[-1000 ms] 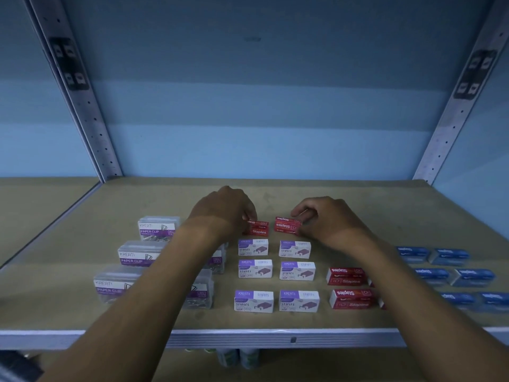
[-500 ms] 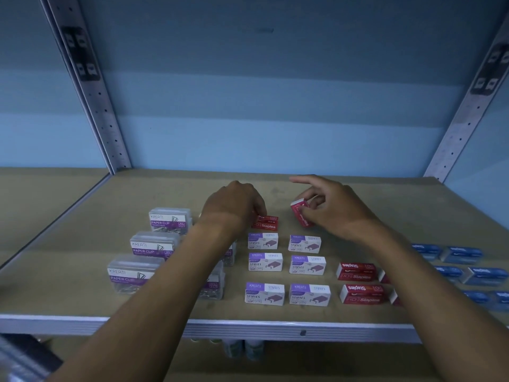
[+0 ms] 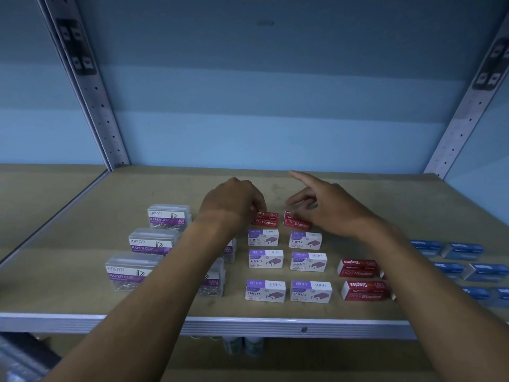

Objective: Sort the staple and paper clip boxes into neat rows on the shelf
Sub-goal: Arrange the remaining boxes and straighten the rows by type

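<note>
Red cardboard staple box (image 3: 266, 219) lay flat under my left hand (image 3: 233, 202), fingertips curled pinching it; my right hand (image 3: 329, 206), fingers spread loose, touched its twin (image 3: 296, 222) alongside.

Shelf board (image 3: 358, 194): paper clip boxes (image 3: 154, 241) far left, two columns running near to far. Kreati staple boxes (image 3: 286, 261) centre, two columns of three. Two staple boxes (image 3: 279, 220) just behind those. Two more staple boxes (image 3: 360, 281) right of centre, another group of boxes (image 3: 462, 260) far right.
</note>
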